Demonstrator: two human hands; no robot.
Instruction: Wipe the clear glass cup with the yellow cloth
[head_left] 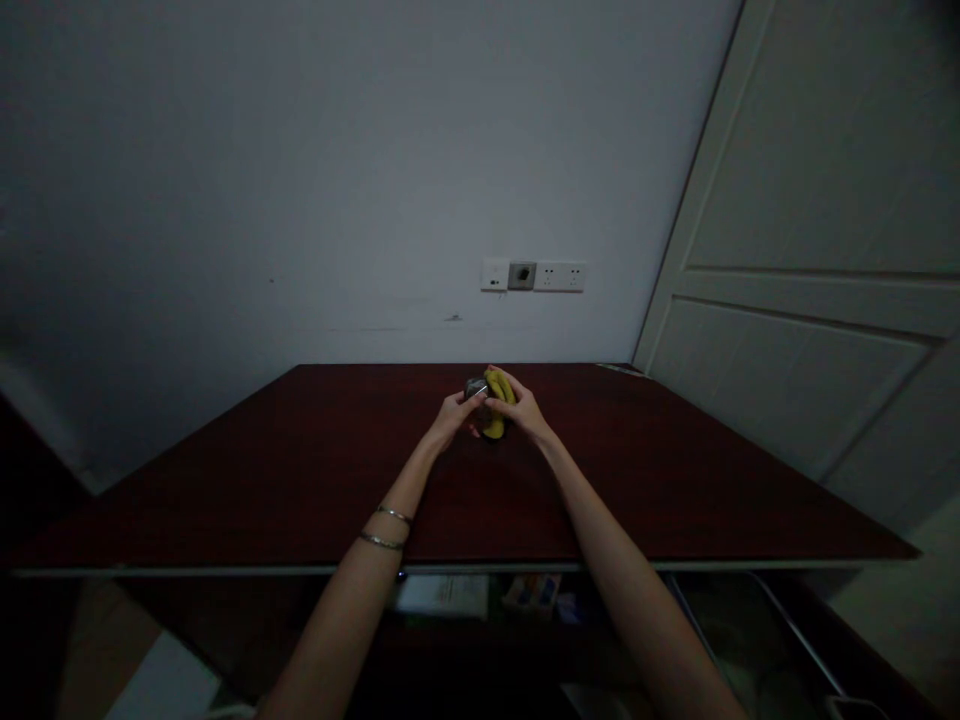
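Observation:
Both my arms reach forward over a dark red table [300, 480]. My right hand [523, 406] is closed round a yellow cloth [499, 392] far out near the table's back edge. My left hand [454, 415] pinches a small shiny metal object [475, 387] that rests against the cloth. The two hands touch each other around these things. What the metal object is stays too small and dim to tell. Two thin bangles [390, 527] sit on my left forearm.
A white wall with a row of sockets [532, 275] rises behind the table. A pale panelled door [810, 240] stands at the right. Below the table's front edge lie boxes and papers [480, 595] and a wire-edged bin [757, 620].

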